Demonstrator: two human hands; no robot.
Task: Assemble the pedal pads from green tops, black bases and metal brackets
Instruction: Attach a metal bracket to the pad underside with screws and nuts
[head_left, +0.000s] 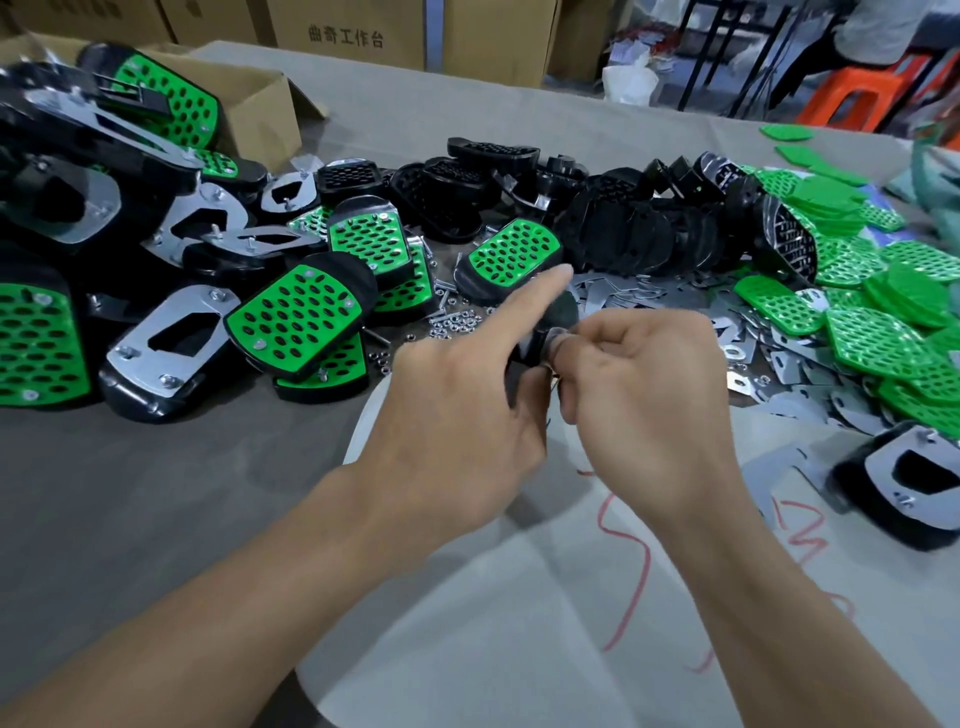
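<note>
My left hand (467, 395) grips a black pedal pad (558, 317) held on edge above the table centre, with the index finger stretched out along it. My right hand (644, 384) meets it from the right, its fingers curled and pinching a small part against the pad; the part itself is hidden. Finished pads with green tops (298, 317) lie heaped on the left. Black bases (644, 234) are piled behind the hands, loose green tops (878, 306) at the right, and flat metal brackets (779, 358) spread below them.
Small nuts and screws (457, 322) are scattered just beyond my hands. An open cardboard box (260, 104) stands at the back left, more boxes behind. One pad lies bracket side up (914, 483) at the right. White paper with red marks (519, 597) covers the near table.
</note>
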